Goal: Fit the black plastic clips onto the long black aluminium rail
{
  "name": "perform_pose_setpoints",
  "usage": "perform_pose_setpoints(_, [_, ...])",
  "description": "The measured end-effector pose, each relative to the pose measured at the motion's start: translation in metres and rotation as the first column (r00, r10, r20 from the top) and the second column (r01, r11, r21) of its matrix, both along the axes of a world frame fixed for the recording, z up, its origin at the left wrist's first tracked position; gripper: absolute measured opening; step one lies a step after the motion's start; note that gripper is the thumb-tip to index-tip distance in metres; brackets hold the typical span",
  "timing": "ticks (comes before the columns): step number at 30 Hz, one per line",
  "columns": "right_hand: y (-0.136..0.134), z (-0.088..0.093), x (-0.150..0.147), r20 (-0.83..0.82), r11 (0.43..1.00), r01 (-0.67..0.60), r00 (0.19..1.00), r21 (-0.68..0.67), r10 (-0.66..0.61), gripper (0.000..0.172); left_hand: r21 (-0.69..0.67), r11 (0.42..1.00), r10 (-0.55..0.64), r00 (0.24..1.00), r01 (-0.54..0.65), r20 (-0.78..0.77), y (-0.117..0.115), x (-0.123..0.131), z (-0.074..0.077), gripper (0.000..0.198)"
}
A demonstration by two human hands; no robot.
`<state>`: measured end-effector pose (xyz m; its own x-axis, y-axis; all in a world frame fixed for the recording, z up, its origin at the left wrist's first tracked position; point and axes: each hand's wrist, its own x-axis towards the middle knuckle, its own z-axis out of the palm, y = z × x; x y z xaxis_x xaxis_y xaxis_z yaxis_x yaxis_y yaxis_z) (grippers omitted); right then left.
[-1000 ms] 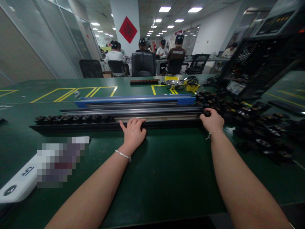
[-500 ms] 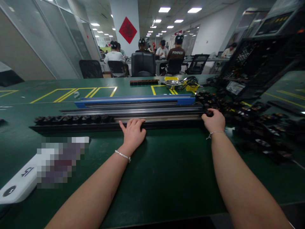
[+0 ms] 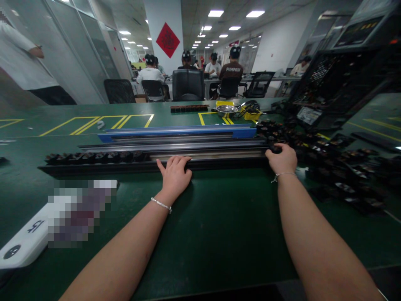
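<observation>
A long black rail [image 3: 103,168] lies across the green table, with a row of small black parts [image 3: 94,157] along its left half. My left hand [image 3: 176,175] rests on the middle of the rail, fingers spread over its near edge. At the rail's right end, my right hand [image 3: 282,159] is closed, thumb and finger round a small black part [image 3: 275,149]. Behind the rail lie a silvery bar [image 3: 188,146] and a blue rail [image 3: 131,133].
A pile of black parts [image 3: 351,167] spreads at the right, before an open black case [image 3: 332,79]. A metal bowl [image 3: 227,109] and cables stand behind. A white device [image 3: 28,230] lies front left. People sit beyond the table.
A person in a white shirt has come into view at the far left. My right hand has shifted very slightly right; my left hand has stayed in place.
</observation>
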<state>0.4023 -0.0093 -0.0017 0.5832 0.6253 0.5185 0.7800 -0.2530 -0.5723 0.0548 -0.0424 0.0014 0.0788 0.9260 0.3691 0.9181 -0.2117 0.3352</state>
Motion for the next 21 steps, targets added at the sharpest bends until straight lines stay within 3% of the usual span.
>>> perform_pose_setpoints(21, [0.0002, 0.0016, 0.0084, -0.091, 0.996, 0.09, 0.992, -0.029, -0.092, 0.04, 0.011, 1.0, 0.0, 1.0, 0.0, 0.002, 0.0005, -0.0006, -0.0013, 0.041])
